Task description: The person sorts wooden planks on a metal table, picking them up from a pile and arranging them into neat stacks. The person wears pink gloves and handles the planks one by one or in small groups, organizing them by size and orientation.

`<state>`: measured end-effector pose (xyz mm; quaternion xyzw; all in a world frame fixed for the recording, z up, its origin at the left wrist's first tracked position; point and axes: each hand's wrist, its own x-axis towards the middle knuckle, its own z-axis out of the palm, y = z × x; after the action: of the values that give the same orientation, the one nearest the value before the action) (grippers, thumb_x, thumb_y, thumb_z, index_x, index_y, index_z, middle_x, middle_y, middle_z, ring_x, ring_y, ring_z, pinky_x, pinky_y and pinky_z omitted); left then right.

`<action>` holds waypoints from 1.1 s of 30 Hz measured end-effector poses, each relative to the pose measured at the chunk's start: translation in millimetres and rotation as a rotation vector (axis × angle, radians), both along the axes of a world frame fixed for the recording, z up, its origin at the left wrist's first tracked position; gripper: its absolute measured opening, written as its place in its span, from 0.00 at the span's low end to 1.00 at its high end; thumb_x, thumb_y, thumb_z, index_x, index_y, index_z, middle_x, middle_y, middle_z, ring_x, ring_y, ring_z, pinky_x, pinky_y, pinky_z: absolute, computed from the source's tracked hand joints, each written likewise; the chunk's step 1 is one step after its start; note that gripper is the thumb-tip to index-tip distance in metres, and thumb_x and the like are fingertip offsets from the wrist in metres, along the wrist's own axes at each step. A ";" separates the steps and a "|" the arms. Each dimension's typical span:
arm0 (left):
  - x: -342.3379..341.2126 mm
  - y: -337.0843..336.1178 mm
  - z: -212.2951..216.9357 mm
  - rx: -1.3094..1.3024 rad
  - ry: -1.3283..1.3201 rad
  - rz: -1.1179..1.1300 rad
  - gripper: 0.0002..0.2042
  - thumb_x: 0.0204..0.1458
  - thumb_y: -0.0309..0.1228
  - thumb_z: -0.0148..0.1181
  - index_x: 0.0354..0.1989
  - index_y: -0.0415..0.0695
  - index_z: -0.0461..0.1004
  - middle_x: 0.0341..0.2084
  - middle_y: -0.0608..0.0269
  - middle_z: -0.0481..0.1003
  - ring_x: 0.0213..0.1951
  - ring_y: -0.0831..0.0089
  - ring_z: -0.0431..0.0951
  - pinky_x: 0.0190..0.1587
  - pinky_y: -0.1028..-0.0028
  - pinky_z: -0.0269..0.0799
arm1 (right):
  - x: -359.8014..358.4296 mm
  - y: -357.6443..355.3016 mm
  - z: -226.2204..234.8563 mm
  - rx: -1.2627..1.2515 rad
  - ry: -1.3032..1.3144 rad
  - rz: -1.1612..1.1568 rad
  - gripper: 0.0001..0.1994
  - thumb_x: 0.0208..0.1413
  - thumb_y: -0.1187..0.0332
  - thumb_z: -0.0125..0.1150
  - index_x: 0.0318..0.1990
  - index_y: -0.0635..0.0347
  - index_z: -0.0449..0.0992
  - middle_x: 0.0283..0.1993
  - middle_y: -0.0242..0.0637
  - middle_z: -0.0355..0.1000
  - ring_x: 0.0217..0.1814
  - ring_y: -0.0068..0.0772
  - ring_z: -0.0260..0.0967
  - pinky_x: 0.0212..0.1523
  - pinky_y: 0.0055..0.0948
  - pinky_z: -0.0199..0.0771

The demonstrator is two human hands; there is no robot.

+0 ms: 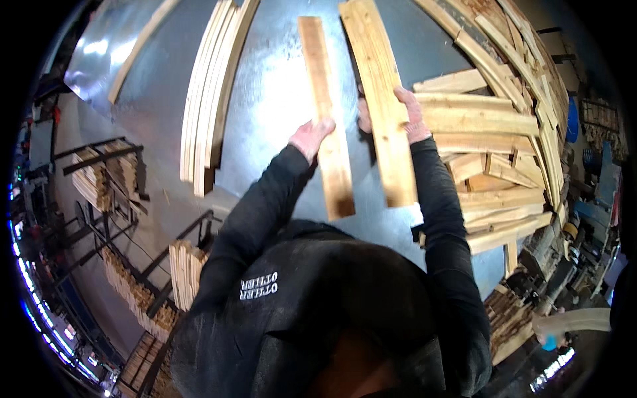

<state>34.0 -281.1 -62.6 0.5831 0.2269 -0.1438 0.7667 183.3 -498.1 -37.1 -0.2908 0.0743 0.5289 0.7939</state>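
My left hand (pixel 310 138) is closed around the edge of a narrow wooden board (pixel 328 132), its thumb on the upper face. The board stands lengthwise away from me, with a dark patch at its near end. My right hand (pixel 414 117) grips a wider, pale wooden board (pixel 383 106) with a few knots. Its thumb lies on the face, and fingertips show at the opposite edge. The two boards are apart, side by side over a shiny metal table (pixel 265 86). The undersides of both boards are hidden.
Several long boards lie stacked (pixel 211 99) on the table at left, with a single strip (pixel 141 50) farther left. A heap of loose wood pieces (pixel 484 123) covers the right side. Metal racks (pixel 103 149) with stacked wood stand on the floor at lower left.
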 end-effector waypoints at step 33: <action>-25.1 101.7 69.1 1.350 0.415 -0.256 0.46 0.46 0.50 0.65 0.69 0.38 0.50 0.47 0.34 0.75 0.49 0.48 0.78 0.50 0.58 0.74 | 16.8 -137.5 68.0 -1.999 -1.756 0.940 0.39 0.50 0.69 0.59 0.72 0.49 0.52 0.74 0.44 0.52 0.77 0.51 0.44 0.73 0.62 0.36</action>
<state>9.0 -179.4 6.4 0.9128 0.3372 -0.1688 0.1571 200.1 -635.6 30.9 -0.9508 -0.2017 0.1148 -0.2051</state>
